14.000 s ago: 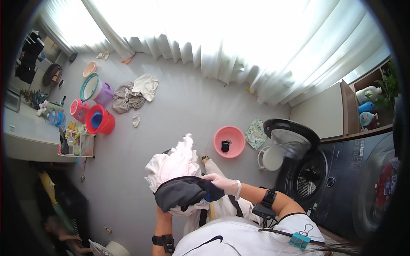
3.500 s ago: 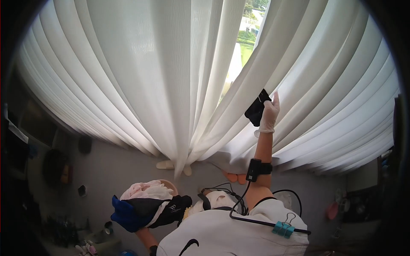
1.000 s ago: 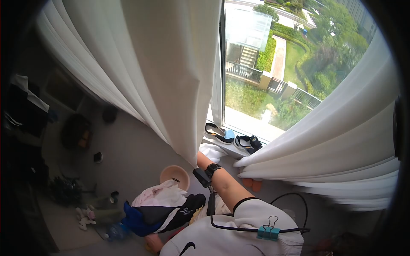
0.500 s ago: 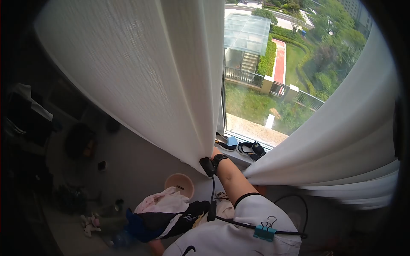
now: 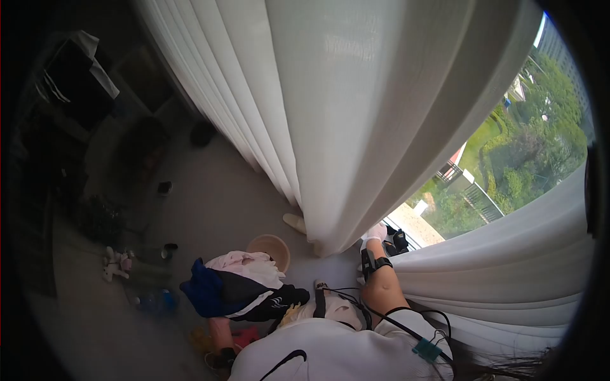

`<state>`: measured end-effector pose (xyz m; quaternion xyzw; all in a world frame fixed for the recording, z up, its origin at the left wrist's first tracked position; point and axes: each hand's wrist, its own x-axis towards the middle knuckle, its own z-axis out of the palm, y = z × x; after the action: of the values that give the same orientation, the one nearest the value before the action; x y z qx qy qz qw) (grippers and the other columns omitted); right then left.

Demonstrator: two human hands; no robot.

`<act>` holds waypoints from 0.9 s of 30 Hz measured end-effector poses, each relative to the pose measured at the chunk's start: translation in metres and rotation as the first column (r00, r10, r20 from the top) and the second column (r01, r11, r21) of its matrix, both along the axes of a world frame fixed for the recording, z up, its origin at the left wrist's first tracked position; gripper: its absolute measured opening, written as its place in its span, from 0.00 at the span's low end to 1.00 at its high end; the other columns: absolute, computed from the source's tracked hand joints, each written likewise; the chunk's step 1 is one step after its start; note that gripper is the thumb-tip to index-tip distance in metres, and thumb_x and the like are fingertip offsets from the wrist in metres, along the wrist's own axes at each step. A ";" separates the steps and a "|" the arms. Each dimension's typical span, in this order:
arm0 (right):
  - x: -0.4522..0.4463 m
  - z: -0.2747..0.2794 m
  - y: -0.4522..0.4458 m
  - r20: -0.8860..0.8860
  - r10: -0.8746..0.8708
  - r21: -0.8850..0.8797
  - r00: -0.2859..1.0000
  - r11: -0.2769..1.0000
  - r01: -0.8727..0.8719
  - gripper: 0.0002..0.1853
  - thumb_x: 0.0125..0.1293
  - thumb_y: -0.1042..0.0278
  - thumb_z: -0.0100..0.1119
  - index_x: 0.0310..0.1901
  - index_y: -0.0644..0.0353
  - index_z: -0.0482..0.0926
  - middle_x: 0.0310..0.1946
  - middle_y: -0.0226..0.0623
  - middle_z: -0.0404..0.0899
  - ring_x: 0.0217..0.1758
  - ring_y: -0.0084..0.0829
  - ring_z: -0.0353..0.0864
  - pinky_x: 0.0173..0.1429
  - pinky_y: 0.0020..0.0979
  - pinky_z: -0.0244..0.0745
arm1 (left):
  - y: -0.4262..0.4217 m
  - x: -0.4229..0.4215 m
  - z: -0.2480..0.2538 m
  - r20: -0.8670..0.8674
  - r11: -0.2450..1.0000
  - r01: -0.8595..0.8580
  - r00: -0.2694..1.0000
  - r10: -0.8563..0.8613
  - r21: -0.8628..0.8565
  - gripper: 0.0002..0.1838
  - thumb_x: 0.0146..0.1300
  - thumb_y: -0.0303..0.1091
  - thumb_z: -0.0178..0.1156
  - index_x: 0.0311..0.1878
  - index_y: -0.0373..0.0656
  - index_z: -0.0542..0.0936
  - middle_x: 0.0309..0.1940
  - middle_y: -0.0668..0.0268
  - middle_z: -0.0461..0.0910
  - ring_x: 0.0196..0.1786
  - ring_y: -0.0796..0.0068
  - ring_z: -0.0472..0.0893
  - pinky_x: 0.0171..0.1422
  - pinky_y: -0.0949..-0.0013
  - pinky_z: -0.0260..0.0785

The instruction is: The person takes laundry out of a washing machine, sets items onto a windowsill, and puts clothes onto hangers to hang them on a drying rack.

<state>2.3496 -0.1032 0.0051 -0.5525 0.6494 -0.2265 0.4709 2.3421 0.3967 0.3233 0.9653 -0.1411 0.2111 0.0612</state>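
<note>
A bundle of clothes rests over the left hand, which is hidden beneath the cloth; only the left forearm shows below it, so I cannot tell whether those fingers are spread or gripping. The bundle has a blue part at its outer end, dark grey and black cloth with white across the middle, and a pale pink and white piece on the side away from the body. The right hand, in a thin whitish glove, is extended well apart from the bundle, down by the windowsill; its fingers are too small and partly covered to tell whether they pinch anything. Just beside it on the sill is dark footwear. A white curtain hangs to the left of the right hand, and another curtain panel spreads to its right, with the window between. Just beyond the bundle sits a peach basin, and between the basin and the curtain lies a pale slipper.
</note>
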 end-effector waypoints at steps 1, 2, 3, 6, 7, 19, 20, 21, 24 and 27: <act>-0.025 0.003 0.010 -0.142 0.130 0.017 0.981 0.992 -0.129 0.15 0.56 0.67 0.48 0.39 0.65 0.81 0.37 0.50 0.82 0.43 0.46 0.82 0.48 0.38 0.73 | -0.002 0.002 0.001 -0.015 0.999 0.013 1.000 -0.014 -0.050 0.25 0.62 0.44 0.57 0.60 0.44 0.69 0.45 0.64 0.77 0.45 0.65 0.75 0.52 0.63 0.68; -0.041 -0.042 0.018 -0.173 0.123 -0.035 0.977 0.991 -0.131 0.14 0.56 0.67 0.48 0.38 0.65 0.81 0.36 0.51 0.82 0.42 0.47 0.82 0.47 0.39 0.73 | -0.001 0.003 0.002 -0.032 0.995 0.012 0.999 -0.016 -0.104 0.25 0.62 0.44 0.57 0.60 0.44 0.69 0.45 0.64 0.77 0.45 0.65 0.75 0.52 0.63 0.68; -0.067 -0.076 0.004 -0.488 0.573 -0.108 0.658 0.708 -0.698 0.11 0.55 0.70 0.49 0.34 0.61 0.82 0.30 0.47 0.82 0.35 0.43 0.83 0.39 0.36 0.75 | -0.002 0.010 0.001 -0.050 0.984 0.023 0.998 -0.033 -0.178 0.25 0.62 0.44 0.57 0.60 0.44 0.69 0.46 0.64 0.77 0.45 0.65 0.75 0.52 0.63 0.68; -0.065 -0.006 0.057 0.040 0.818 0.515 0.574 0.475 -0.714 0.06 0.57 0.68 0.54 0.30 0.58 0.80 0.24 0.37 0.79 0.25 0.31 0.78 0.29 0.30 0.70 | 0.014 0.017 -0.010 -0.113 0.879 0.034 0.989 -0.100 -0.476 0.25 0.62 0.44 0.57 0.60 0.43 0.70 0.46 0.64 0.77 0.46 0.65 0.75 0.52 0.63 0.68; -0.068 0.026 0.077 0.297 0.746 0.733 0.596 0.222 -0.643 0.05 0.58 0.67 0.57 0.28 0.57 0.79 0.21 0.33 0.77 0.20 0.26 0.76 0.24 0.26 0.68 | 0.021 0.017 -0.019 -0.149 0.805 0.014 0.981 -0.127 -0.593 0.25 0.62 0.43 0.57 0.60 0.43 0.70 0.46 0.64 0.77 0.46 0.65 0.75 0.53 0.63 0.68; 0.049 0.310 0.297 0.516 0.776 -0.200 -0.363 -0.302 -0.932 0.21 0.61 0.54 0.62 0.45 0.66 0.78 0.36 0.32 0.79 0.41 0.26 0.77 0.47 0.25 0.71 | 0.062 0.017 -0.114 -0.277 -0.380 -0.490 0.825 -0.492 -0.784 0.25 0.62 0.43 0.58 0.60 0.43 0.70 0.47 0.64 0.77 0.47 0.65 0.76 0.54 0.63 0.68; 0.051 0.320 0.314 0.341 0.800 -0.327 -0.493 -0.391 -0.860 0.20 0.60 0.57 0.62 0.46 0.66 0.77 0.35 0.33 0.78 0.41 0.27 0.76 0.48 0.26 0.70 | 0.064 0.018 -0.119 -0.268 -0.409 -0.486 0.833 -0.484 -0.773 0.25 0.62 0.43 0.58 0.60 0.43 0.70 0.48 0.64 0.77 0.48 0.66 0.76 0.54 0.63 0.68; 0.050 0.332 0.330 0.148 0.793 -0.431 -0.590 -0.486 -0.761 0.20 0.59 0.59 0.63 0.47 0.67 0.77 0.34 0.34 0.76 0.41 0.28 0.76 0.49 0.27 0.70 | 0.066 0.018 -0.124 -0.260 -0.432 -0.481 0.840 -0.476 -0.763 0.25 0.62 0.43 0.58 0.60 0.43 0.70 0.48 0.64 0.77 0.48 0.66 0.76 0.54 0.63 0.68; 0.052 0.340 0.361 -0.017 0.802 -0.409 -0.597 -0.551 -0.727 0.19 0.56 0.64 0.64 0.46 0.68 0.76 0.33 0.35 0.74 0.40 0.28 0.74 0.48 0.26 0.69 | 0.071 0.014 -0.142 -0.252 -0.501 -0.461 0.867 -0.430 -0.732 0.25 0.62 0.43 0.58 0.60 0.43 0.70 0.48 0.64 0.77 0.48 0.66 0.76 0.55 0.63 0.68; 0.069 0.304 0.371 -0.016 0.797 -0.481 -0.603 -0.535 -0.694 0.12 0.59 0.68 0.61 0.41 0.66 0.76 0.33 0.30 0.78 0.35 0.28 0.77 0.46 0.27 0.71 | 0.081 0.009 -0.160 -0.255 -0.563 -0.435 0.893 -0.371 -0.703 0.25 0.62 0.43 0.58 0.60 0.42 0.70 0.48 0.64 0.77 0.49 0.66 0.76 0.55 0.63 0.68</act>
<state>2.4186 0.2675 0.3087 -0.8070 -0.3305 0.1144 0.4759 2.3510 0.4781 0.1632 0.3934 0.1805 -0.0070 0.9015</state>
